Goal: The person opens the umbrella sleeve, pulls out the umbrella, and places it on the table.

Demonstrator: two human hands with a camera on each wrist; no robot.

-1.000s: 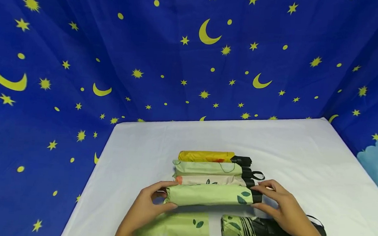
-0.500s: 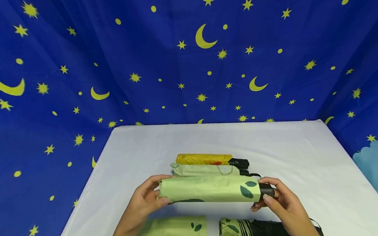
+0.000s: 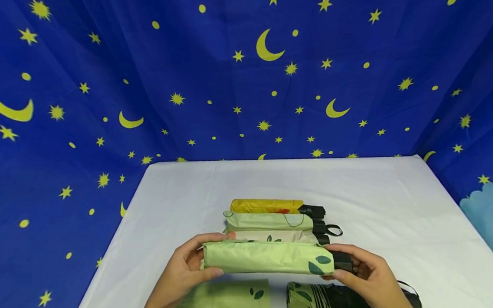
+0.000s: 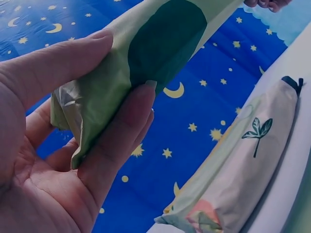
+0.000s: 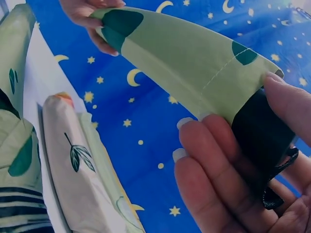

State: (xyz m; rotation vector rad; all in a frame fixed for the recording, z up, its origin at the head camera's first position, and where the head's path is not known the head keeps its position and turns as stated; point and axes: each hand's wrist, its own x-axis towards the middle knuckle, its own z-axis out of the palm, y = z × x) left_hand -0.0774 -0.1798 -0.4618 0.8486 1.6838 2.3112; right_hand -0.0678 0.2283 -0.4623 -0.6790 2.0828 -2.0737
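A folded umbrella in a light green sleeve with dark leaves [image 3: 265, 259] is held level above the table between both hands. The left hand [image 3: 178, 271] pinches the sleeve's left end; in the left wrist view its thumb and fingers lie on opposite sides of the green fabric [image 4: 104, 109]. At the other end, the right hand [image 3: 368, 277] grips around the black handle [image 3: 343, 261] and the sleeve's edge. A wrist strap [image 5: 286, 162] hangs from that handle in the right wrist view. Just behind lies a beige sleeved umbrella [image 3: 283, 236], partly hidden.
Farther back are a pale green umbrella [image 3: 267, 221] and a yellow umbrella [image 3: 264, 206], lying parallel. Nearer the person lie a flat green sleeve [image 3: 232, 301] and a black folded umbrella with striped green fabric [image 3: 348, 300]. A starry blue curtain backs the white table [image 3: 175, 192].
Both hands have lifted the green umbrella from beside the row, then lowered it slightly. The right hand's fingers have moved from the handle's tip to further around it.
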